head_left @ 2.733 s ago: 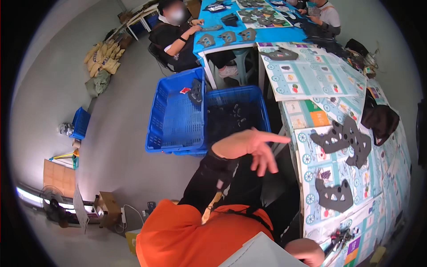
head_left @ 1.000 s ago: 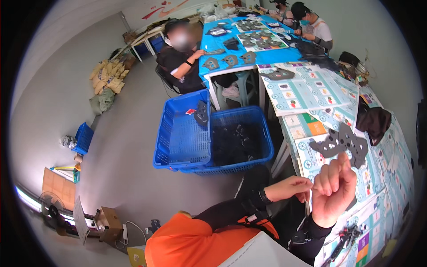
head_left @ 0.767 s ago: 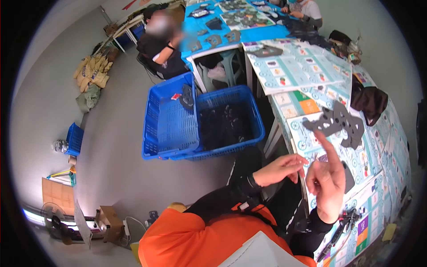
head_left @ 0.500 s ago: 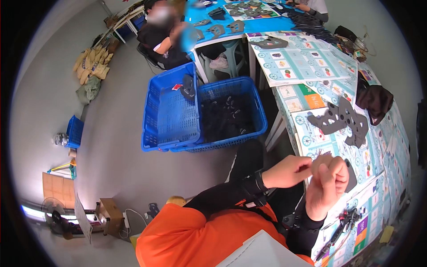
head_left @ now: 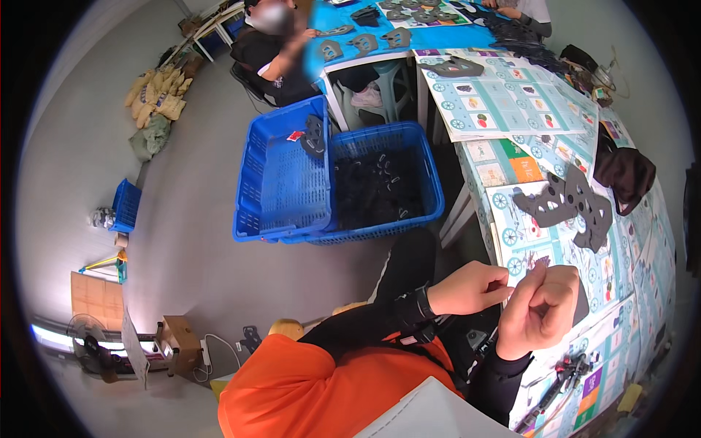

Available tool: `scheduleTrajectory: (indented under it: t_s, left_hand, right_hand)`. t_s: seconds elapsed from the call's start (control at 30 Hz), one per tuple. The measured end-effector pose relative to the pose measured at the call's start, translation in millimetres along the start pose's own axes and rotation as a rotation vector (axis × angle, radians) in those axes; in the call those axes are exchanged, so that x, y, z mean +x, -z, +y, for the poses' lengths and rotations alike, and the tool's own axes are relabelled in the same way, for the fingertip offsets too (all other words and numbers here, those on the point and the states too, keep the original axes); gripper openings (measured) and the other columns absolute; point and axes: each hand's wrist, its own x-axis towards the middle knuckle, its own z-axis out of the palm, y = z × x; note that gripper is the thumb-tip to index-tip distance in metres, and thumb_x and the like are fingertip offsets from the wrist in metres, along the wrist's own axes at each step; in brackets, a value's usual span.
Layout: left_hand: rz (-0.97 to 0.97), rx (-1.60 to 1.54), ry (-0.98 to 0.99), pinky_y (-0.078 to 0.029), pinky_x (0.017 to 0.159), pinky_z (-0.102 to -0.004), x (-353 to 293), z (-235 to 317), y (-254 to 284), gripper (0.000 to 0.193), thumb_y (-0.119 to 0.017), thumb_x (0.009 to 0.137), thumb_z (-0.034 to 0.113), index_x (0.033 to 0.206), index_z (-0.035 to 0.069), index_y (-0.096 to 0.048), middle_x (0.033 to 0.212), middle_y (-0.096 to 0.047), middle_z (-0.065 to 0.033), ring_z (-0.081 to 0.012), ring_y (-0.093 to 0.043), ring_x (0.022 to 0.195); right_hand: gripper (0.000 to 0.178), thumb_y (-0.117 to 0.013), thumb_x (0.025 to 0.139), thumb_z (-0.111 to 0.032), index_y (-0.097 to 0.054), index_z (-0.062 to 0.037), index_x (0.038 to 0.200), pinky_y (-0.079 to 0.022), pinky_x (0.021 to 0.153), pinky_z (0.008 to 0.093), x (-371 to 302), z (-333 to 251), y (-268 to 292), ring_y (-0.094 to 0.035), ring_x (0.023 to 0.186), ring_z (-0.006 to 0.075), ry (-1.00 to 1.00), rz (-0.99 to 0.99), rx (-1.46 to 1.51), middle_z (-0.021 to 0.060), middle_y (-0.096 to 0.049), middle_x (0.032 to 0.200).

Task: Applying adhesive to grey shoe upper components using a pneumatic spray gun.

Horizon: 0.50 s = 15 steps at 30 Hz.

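My left hand (head_left: 467, 287) is raised over the near edge of the table, fingers curled with the thumb pressed against them. Close beside it, my right hand (head_left: 539, 310) is balled with bent fingers. Whatever either one pinches is too small or hidden to make out. Partly covered by the right hand, a dark grey flat piece (head_left: 582, 301) lies on the table. Farther up lie overlapping dark grey cut-out pieces (head_left: 595, 212) with holes. Below the right hand is a black tool-like object (head_left: 551, 390) with a red part, its kind unclear.
Printed sheets (head_left: 504, 109) cover the table at right, where a dark cloth bundle (head_left: 626, 175) lies. Two blue crates (head_left: 281, 197) (head_left: 431, 164) stand on the floor to the left, one tilted. A co-worker (head_left: 266, 62) sits at a blue-covered table (head_left: 431, 44).
My hands have drawn slightly apart, the right one turning and its fingers curling differently. The view has shifted a little. The seated co-worker's arm has moved toward the blue table.
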Motion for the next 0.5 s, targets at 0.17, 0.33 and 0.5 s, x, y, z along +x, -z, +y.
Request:
scheduleTrajectory:
  t_s: [0.17,0.33,0.5]
  left_hand:
    - [0.071,0.001,0.01,-0.04,0.052,-0.0372,1.3,1.5,3.7,0.028,-0.067,0.09,0.021,0.077,-0.001,-0.056,0.061,-0.053,-0.0155,-0.0252,-0.05,0.051]
    - [0.039,-0.007,-0.019,-0.04,0.054,-0.031,3.0,-1.5,6.5,0.027,-0.063,0.093,0.025,0.082,0.001,-0.059,0.064,-0.055,-0.0085,-0.0131,-0.046,0.056]
    - [0.035,-0.001,-0.083,-0.035,0.052,-0.0349,5.2,0.3,7.7,0.031,-0.064,0.094,0.022,0.074,0.001,-0.052,0.059,-0.049,-0.0114,-0.0194,-0.04,0.05]
  right_hand:
    - [0.035,-0.058,0.078,0.02,-0.037,-0.0067,0.072,-0.036,0.056,0.033,1.8,2.5,-1.0,-0.043,0.06,0.0219,0.014,-0.021,0.044,0.0068,-0.045,0.067]
    - [0.025,-0.058,0.087,0.005,-0.049,0.0073,0.111,-0.041,0.069,0.0364,7.6,-19.4,3.8,-0.044,0.066,0.0166,-0.131,-0.046,0.187,0.0049,-0.05,0.071]
    - [0.025,-0.062,0.086,-0.011,-0.064,0.0029,0.106,-0.051,0.075,0.0401,31.8,-31.9,23.2,-0.064,0.079,0.0278,0.205,-0.673,1.001,0.0187,-0.063,0.086]
